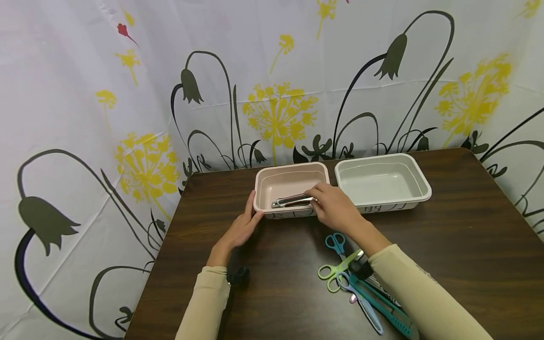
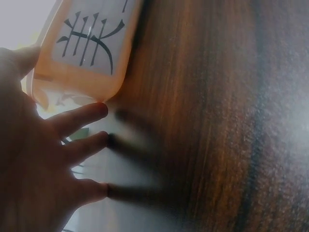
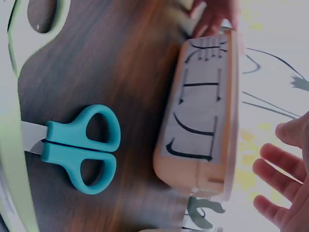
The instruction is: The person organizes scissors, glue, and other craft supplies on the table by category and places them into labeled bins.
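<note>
My left hand touches the left end of the pink bin, thumb at the front rim. In the left wrist view the fingers of that hand are extended and spread beside the bin's lettered wall. Several slim cutters lie along the front inside the bin. Over its front right part is my right hand, fingertips at the cutters' right ends. The right wrist view shows this hand with fingers apart, slightly bent, nothing visible between them, beside the bin.
A white bin stands right of the pink one. Teal-handled scissors, green scissors, light blue scissors and a long teal tool lie piled in front, partly under my right forearm. A patterned curtain hangs behind the table.
</note>
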Motion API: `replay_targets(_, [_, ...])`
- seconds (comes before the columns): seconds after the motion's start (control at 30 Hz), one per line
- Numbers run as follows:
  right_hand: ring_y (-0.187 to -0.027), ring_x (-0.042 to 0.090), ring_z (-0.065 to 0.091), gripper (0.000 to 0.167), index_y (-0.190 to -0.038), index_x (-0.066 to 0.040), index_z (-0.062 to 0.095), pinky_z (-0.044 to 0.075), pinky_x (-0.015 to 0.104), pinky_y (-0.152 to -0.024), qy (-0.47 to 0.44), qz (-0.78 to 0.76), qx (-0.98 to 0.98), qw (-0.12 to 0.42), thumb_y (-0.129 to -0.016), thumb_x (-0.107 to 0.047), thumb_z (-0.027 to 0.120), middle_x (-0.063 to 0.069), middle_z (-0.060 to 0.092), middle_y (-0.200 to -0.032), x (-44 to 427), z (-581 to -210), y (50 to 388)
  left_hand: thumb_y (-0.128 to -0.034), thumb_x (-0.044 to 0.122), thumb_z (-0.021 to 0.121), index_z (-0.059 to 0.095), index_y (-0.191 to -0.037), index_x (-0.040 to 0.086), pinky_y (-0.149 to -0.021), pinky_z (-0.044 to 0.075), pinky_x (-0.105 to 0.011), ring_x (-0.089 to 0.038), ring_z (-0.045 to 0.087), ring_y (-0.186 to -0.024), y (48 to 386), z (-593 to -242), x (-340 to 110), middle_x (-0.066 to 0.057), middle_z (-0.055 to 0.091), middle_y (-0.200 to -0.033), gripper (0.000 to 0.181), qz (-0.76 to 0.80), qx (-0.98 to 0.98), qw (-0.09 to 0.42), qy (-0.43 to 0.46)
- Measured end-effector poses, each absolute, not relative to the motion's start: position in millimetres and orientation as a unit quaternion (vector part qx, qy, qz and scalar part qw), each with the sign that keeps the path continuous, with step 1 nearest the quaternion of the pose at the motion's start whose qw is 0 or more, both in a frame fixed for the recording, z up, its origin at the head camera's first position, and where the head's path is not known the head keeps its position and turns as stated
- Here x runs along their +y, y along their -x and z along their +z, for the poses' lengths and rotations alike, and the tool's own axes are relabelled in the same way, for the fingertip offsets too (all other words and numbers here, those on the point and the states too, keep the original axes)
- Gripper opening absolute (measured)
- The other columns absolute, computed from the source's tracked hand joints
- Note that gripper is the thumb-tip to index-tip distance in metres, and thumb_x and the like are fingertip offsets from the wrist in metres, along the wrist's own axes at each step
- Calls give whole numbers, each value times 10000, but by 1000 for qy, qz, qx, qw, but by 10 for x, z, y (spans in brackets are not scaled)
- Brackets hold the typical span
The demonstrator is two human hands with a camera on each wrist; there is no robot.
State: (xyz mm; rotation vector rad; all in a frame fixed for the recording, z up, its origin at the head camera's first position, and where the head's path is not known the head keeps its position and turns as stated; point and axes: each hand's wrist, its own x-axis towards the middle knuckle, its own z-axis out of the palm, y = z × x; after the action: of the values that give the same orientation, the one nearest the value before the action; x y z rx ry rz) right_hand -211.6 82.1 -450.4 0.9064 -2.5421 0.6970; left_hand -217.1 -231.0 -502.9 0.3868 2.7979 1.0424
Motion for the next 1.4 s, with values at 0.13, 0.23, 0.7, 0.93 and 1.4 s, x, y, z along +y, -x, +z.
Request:
replay_targets(0.13, [-767,209,570,275,-1181,-70,680,471,421,-716,-305,257,-902,167,-907,-94,676,63,638,-1009,959,-4491,1983,-1028,504,403,-9,-1588,260,-993,381,-596,-431,509,-1242,2166,-5033,-2312,-207,380,-1510,737,349,926,63,-130])
replay_targets(0.23, [-828,221,588,293,-1196,-73,675,472,457,-761,-292,254,-911,145,-909,-131,693,66,642,-1069,1092,-4490,1835,-1027,515,398,-15,-1587,280,-995,378,-598,-428,503,-1250,2162,-5038,-2315,-190,364,-1524,735,350,926,63,-128])
replay_targets(0.7, [-920,193,651,279,-1155,-127,708,508,449,-767,-211,269,-939,41,-890,-212,735,-21,654,-1064,1726,-4624,918,-1026,518,396,-14,-1586,288,-1007,365,-600,-436,489,-1260,2152,-5020,-2314,-186,348,-1533,731,351,926,64,-126])
replay_targets(0.93, [-772,18,569,205,-1051,-221,720,472,338,-641,-157,263,-952,-26,-860,-277,765,-187,581,-885,1998,-4759,544,-1031,503,399,-8,-1587,274,-1011,366,-589,-429,491,-1259,2152,-5015,-2311,-177,345,-1536,726,353,925,63,-126])
replay_targets(1.4, [-698,3,459,191,-1012,-249,725,430,324,-612,-122,245,-962,-23,-834,-287,783,-213,501,-817,2114,-5036,281,-1034,480,410,-34,-1581,317,-1024,357,-581,-414,480,-1275,2151,-5017,-2313,-167,339,-1543,723,361,921,68,-130])
